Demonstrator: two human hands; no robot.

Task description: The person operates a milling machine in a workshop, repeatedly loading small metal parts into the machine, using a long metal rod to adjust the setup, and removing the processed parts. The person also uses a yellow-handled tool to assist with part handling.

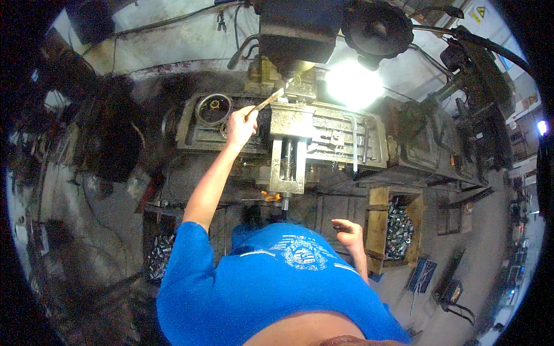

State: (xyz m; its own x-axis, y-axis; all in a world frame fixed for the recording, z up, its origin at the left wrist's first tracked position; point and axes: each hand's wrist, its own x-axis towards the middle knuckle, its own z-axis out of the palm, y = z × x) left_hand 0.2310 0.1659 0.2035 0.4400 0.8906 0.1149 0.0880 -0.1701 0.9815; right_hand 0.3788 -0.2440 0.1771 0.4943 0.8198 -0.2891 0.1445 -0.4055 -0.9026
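Note:
My left hand (240, 127) reaches forward, closed round the handle of a slim brush (269, 100). The brush slants up to the right. Its tip is near the underside of the milling machine's head (297, 34), just behind the vise, where glare and blur hide the exact contact. The metal machine vise (291, 119) stands on the slotted machine table (248, 138), with its screw end toward me. I cannot make out what its jaws hold. My right hand (349, 235) hangs beside my body, fingers partly extended and nothing visible in them, left of a wooden crate.
The wooden crate (378, 230) at right holds many small metal parts (399, 228). More metal parts (160, 254) lie in a container at left. A round dish (213, 109) sits on the machine table's left end. A bright lamp (353, 85) glares behind its right side; an orange-handled item (270, 196) lies below the vise.

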